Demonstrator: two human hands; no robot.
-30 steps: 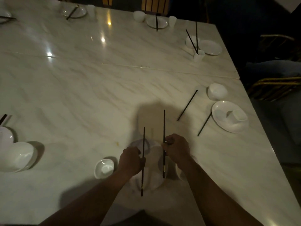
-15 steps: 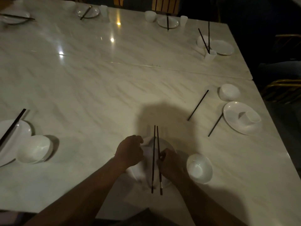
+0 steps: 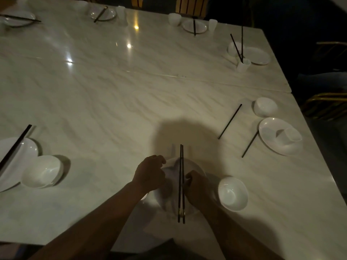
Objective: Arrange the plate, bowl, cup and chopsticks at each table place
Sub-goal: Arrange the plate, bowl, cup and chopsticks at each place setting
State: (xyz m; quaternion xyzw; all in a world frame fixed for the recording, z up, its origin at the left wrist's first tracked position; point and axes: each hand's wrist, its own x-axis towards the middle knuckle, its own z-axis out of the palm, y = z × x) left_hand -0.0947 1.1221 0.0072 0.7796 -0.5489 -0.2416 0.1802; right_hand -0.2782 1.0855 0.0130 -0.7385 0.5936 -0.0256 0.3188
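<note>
Chopsticks (image 3: 181, 182): now paired tight together across the plate (image 3: 195, 169), no longer spread apart.
Right hand (image 3: 197, 190): seemingly pinching them.
Left hand (image 3: 150, 175): curled at the plate's rim.
Bowl (image 3: 232, 193): just right of the plate.

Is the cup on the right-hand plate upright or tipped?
Tipped. The cup lies on its side on the plate, mouth facing sideways.

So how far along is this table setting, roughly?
The far plate looks set, chopsticks across it and cups beside. In hand: the right hand steadies a chopstick pair across the near plate, the left hand beside. Left: the scattered chopsticks and the tipped cup at the right.
</note>
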